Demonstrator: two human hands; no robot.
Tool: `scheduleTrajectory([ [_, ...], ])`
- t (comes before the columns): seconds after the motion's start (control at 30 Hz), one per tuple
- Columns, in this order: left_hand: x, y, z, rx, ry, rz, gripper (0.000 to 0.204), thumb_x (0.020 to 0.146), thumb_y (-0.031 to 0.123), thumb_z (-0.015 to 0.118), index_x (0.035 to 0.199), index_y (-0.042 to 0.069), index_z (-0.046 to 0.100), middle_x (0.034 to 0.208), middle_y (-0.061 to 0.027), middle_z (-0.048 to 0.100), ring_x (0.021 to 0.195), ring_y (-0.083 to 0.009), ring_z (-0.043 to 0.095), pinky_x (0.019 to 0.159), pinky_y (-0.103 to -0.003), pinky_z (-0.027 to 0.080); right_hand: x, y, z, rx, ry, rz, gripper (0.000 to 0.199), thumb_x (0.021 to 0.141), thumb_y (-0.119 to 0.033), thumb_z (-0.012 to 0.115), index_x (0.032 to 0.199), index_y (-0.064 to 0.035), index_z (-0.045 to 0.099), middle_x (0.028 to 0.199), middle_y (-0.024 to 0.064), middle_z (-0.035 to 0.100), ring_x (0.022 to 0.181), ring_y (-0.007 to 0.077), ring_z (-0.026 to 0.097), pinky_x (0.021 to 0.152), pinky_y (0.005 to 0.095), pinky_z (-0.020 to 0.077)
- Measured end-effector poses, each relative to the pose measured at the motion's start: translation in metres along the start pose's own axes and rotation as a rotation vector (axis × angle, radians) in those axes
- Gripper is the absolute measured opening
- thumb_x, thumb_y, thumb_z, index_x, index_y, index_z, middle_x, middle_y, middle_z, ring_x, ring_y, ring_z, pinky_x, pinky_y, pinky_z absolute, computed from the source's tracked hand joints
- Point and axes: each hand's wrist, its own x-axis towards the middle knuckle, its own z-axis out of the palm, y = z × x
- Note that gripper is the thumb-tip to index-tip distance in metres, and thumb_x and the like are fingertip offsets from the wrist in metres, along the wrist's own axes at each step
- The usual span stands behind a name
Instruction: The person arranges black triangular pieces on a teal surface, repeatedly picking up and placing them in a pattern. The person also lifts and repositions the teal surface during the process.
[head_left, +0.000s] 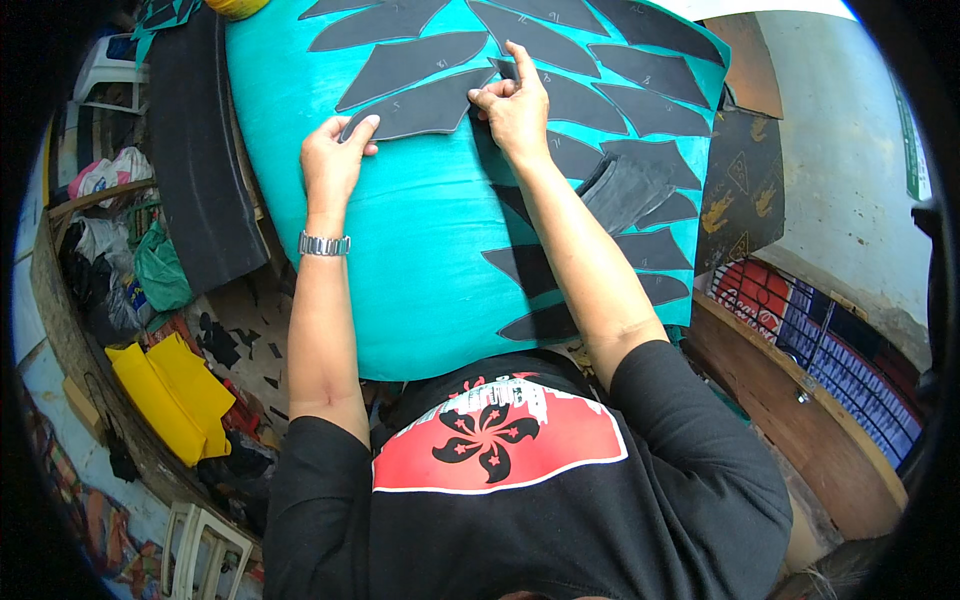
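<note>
A flat black cut-out piece (425,105), curved and pointed, spans between my two hands over a teal sheet (420,230). My left hand (335,165) pinches its left end between thumb and fingers; a metal-banded watch is on that wrist. At its right end, my right hand (515,110) grips the corner with thumb and fingertips, while one finger stretches forward. Similar black pieces, several with light outlines, lie in rows on the sheet, among them one piece (410,68) just beyond the held one. A darker stack of pieces (625,190) rests right of my right forearm.
A long black sheet (200,150) lies along the left of the teal sheet. Lower left are a folded yellow sheet (175,395), a green plastic bag (162,268) and a pale plastic chair (205,550). On the right runs a wooden board (800,410) beside a metal grille.
</note>
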Motion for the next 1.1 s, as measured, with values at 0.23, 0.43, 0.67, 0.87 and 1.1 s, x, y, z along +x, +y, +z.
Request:
scheduleTrajectory([
  [0.23,-0.003,-0.001,-0.002,-0.048,0.012,0.011,0.024,0.087,0.024,0.078,0.087,0.0,0.072,0.07,-0.0041,0.071,0.062,-0.0069,0.067,0.057,-0.022,0.047,0.004,0.002,0.009,-0.201,0.057,-0.035,0.079,0.075,0.002,0.078,0.146,-0.0063,0.044,0.068,0.0027,0.066,0.058,0.0087,0.061,0.054,0.0248,0.0506],
  [0.43,0.0,-0.009,0.002,0.001,0.045,0.002,0.025,0.087,0.024,0.077,0.087,0.0,0.072,0.069,-0.0041,0.07,0.061,-0.0079,0.067,0.057,-0.022,0.048,0.007,0.001,0.01,-0.295,0.095,-0.041,0.079,0.074,-0.003,0.08,0.145,-0.0075,0.044,0.066,0.0028,0.066,0.058,0.0108,0.063,0.056,0.028,0.0517],
  [0.67,0.005,-0.015,0.003,-0.073,0.031,-0.017,0.024,0.086,0.024,0.077,0.087,0.0,0.072,0.068,-0.0045,0.07,0.061,-0.0085,0.068,0.058,-0.023,0.049,0.005,-0.005,0.011,-0.305,0.1,0.0,0.08,0.074,-0.004,0.079,0.146,-0.0104,0.043,0.071,0.0034,0.067,0.06,0.0129,0.065,0.06,0.0304,0.0534],
  [0.87,0.002,-0.012,0.002,-0.014,0.034,-0.006,0.023,0.087,0.023,0.077,0.086,0.001,0.071,0.067,-0.005,0.071,0.06,-0.0092,0.068,0.056,-0.024,0.049,0.001,-0.013,0.012,-0.458,0.095,-0.012,0.083,0.074,-0.011,0.077,0.148,-0.0138,0.04,0.077,0.0058,0.069,0.075,0.0217,0.07,0.076,0.0395,0.0551],
  [1.1,0.0,-0.009,0.006,0.098,0.07,0.022,0.023,0.087,0.023,0.076,0.086,0.001,0.07,0.066,-0.005,0.071,0.06,-0.011,0.07,0.057,-0.025,0.05,0.0,-0.025,0.016,-0.658,0.042,-0.021,0.082,0.076,-0.014,0.076,0.149,-0.0147,0.039,0.086,0.0109,0.07,0.084,0.0301,0.07,0.083,0.0437,0.0544],
])
